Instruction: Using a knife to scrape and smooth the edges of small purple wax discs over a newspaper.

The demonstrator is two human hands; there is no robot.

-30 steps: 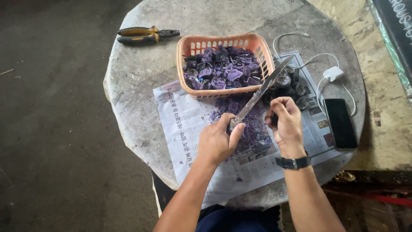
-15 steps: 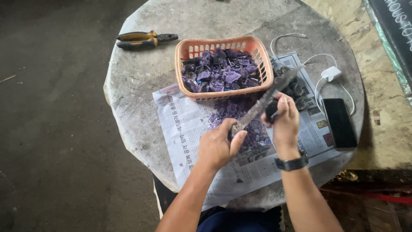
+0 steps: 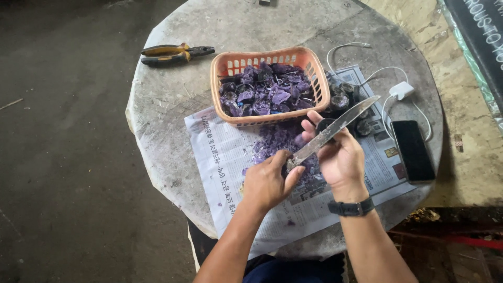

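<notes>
We take the orange basket [image 3: 270, 85] as our landmark. What our right hand [image 3: 340, 157] holds just below the basket's right corner is mostly hidden: only a small dark round piece [image 3: 325, 124] shows above the fingers, and we cannot make out what it is. The handle of the knife [image 3: 330, 132] is buried inside our left hand [image 3: 267, 181], and the dark lumps [image 3: 343, 99] off the basket's right side are partly masked by the blade and too indistinct to name.

Our left hand is closed tightly around the knife handle, below the basket, with the long blade slanting up and to the right, across our right fingers. Our right hand is curled shut around the dark piece, thumb and fingers wrapped in, and the blade lies against it.

Purple fragments [image 3: 267, 91] fill the basket, and more lie scattered on the newspaper [image 3: 225, 157] just below it. Pliers [image 3: 175, 54] lie to the basket's left, well apart. A white charger [image 3: 402, 90] with its cable lies to the right, and a black phone [image 3: 412, 151] sits to the lower right.

Compared with half a second ago, the blade tip has swung lower and points further right of the basket, while both hands stay closed below the basket.
</notes>
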